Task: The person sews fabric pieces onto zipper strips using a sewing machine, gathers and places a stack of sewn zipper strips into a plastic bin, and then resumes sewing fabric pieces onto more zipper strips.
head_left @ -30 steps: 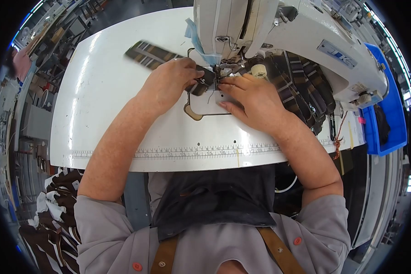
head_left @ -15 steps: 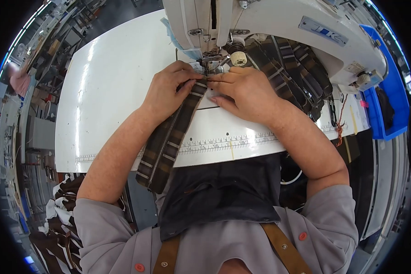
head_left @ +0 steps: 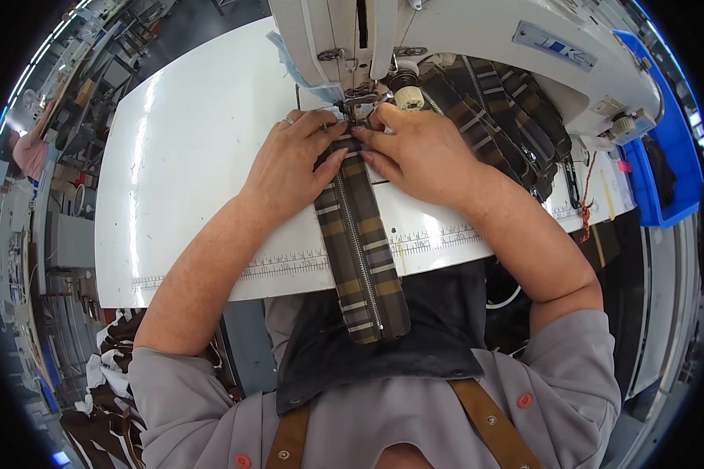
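Observation:
A dark plaid fabric strip with a metal zipper [head_left: 361, 250] down its middle runs from the sewing machine's needle area over the table's front edge. Its lower end lies over the dark apron. My left hand [head_left: 289, 164] is closed on the strip's upper left edge, thumb and fingers pinching the cloth. From the other side, my right hand [head_left: 430, 156] grips the upper right edge, its fingertips close to the presser foot [head_left: 353, 117]. The strip's far end is partly hidden by the fingers and the machine head [head_left: 477, 35].
More plaid zipper pieces [head_left: 508, 117] are heaped under the machine arm. A blue bin [head_left: 684, 211] stands at the right. Ruler markings [head_left: 289, 266] run along the front of the white table [head_left: 188, 164]. Brown and white cloth [head_left: 109, 426] lies low at the left; another person [head_left: 30, 155] is farther back.
The strip has swung from slanting down to the left to hanging nearly straight toward me, its lower end moving right. Both hands stay at its top near the needle.

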A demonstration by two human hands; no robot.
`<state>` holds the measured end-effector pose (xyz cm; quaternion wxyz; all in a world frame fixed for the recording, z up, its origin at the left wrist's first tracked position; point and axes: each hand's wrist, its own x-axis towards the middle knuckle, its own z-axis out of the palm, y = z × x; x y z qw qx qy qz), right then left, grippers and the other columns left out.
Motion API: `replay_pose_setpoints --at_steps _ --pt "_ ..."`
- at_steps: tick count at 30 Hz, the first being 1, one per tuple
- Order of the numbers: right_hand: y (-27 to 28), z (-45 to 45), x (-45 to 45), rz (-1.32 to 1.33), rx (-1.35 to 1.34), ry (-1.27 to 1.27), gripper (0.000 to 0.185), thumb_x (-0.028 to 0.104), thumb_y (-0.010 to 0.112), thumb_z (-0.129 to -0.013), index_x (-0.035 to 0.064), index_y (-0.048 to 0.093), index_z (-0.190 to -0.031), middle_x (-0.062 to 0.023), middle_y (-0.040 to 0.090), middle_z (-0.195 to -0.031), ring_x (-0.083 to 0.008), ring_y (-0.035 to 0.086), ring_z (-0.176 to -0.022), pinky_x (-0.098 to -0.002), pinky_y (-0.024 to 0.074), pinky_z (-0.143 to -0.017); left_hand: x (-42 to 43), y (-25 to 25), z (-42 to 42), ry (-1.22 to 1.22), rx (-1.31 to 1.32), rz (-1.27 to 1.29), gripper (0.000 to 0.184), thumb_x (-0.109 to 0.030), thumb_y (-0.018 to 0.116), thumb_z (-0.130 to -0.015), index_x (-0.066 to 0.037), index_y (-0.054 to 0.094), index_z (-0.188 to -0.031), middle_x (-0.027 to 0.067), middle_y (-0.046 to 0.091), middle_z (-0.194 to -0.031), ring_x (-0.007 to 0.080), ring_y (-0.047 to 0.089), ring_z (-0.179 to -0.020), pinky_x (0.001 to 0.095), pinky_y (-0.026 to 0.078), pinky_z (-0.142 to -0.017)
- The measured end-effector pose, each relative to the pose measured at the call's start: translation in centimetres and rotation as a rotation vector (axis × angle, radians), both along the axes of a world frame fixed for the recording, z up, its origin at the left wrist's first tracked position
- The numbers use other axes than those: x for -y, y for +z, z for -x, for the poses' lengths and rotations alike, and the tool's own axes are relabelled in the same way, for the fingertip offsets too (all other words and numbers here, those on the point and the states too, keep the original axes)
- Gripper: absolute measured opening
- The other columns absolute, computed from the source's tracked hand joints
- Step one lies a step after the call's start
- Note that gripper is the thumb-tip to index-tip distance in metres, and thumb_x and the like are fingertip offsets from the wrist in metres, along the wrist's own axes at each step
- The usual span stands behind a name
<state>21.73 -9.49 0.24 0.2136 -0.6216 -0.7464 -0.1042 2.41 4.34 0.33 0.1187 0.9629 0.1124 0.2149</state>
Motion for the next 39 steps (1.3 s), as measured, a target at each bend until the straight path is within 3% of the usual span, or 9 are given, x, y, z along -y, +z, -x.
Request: replay_pose_setpoints --at_steps 7,12,18,22,30,39 --pt "0.5 0.1 0.0 0.025 0.014 -0.023 0.032 0.033 0.07 -0.095 0.0075 0.078 -0.112 -0.0066 0.07 -0.103 -0.0261 0.069 -0.098 -0.0427 0.0578 -0.078 -0.4 -0.1 -0.4 -0.018 0.011 0.081 0.037 -0.018 0.071 -0.097 0.001 0.071 -0.128 0.0127 0.065 -0.13 0.0328 0.061 -0.117 0.0426 0.051 -0.104" --pt "0.4 0.0 0.3 0.015 -0.002 -0.014 0.041 0.042 0.073 -0.092 0.0059 0.078 -0.111 -0.0064 0.071 -0.101 -0.0263 0.069 -0.101 -0.0418 0.0578 -0.08 -0.6 -0.1 -0.5 -0.014 -0.009 0.164 0.038 -0.018 0.074 -0.095 0.001 0.072 -0.128 0.0128 0.063 -0.132 0.0325 0.061 -0.123 0.0424 0.051 -0.106" --pt "-0.2 -0.4 0.2 -0.06 -0.017 0.135 0.047 0.045 0.076 -0.088 0.0045 0.078 -0.111 -0.0049 0.074 -0.104 -0.0236 0.066 -0.104 -0.0406 0.0577 -0.082 0.5 -0.1 0.0 -0.032 0.037 0.076 0.05 -0.025 0.082 -0.087 0.003 0.07 -0.127 0.0157 0.062 -0.133 0.0349 0.06 -0.123 0.0436 0.05 -0.108" --pt "-0.2 -0.6 0.3 -0.072 0.016 0.102 0.047 0.045 0.077 -0.086 0.0047 0.077 -0.112 -0.0046 0.075 -0.107 -0.0233 0.066 -0.102 -0.0396 0.0576 -0.081 0.4 -0.2 0.0 -0.022 0.041 0.069 0.052 -0.028 0.082 -0.087 0.002 0.07 -0.128 0.0151 0.061 -0.134 0.0348 0.061 -0.122 0.0445 0.05 -0.108" --pt "-0.1 -0.4 0.2 -0.069 0.002 0.093 0.047 0.044 0.077 -0.086 0.0044 0.077 -0.111 -0.0047 0.074 -0.103 -0.0242 0.067 -0.1 -0.0398 0.0574 -0.08 0.3 -0.2 0.2 0.01 -0.004 0.049 0.048 -0.03 0.08 -0.089 -0.002 0.072 -0.128 0.0176 0.066 -0.138 0.0365 0.058 -0.137 0.0458 0.05 -0.113" --pt "-0.1 -0.4 0.1 -0.078 -0.002 0.096 0.045 0.042 0.077 -0.086 0.0045 0.077 -0.11 -0.0048 0.074 -0.104 -0.0246 0.068 -0.1 -0.0395 0.058 -0.079 0.6 0.2 0.2 0.022 -0.008 0.094 0.047 -0.023 0.081 -0.087 -0.001 0.073 -0.128 0.0179 0.068 -0.138 0.034 0.066 -0.128 0.042 0.054 -0.108"
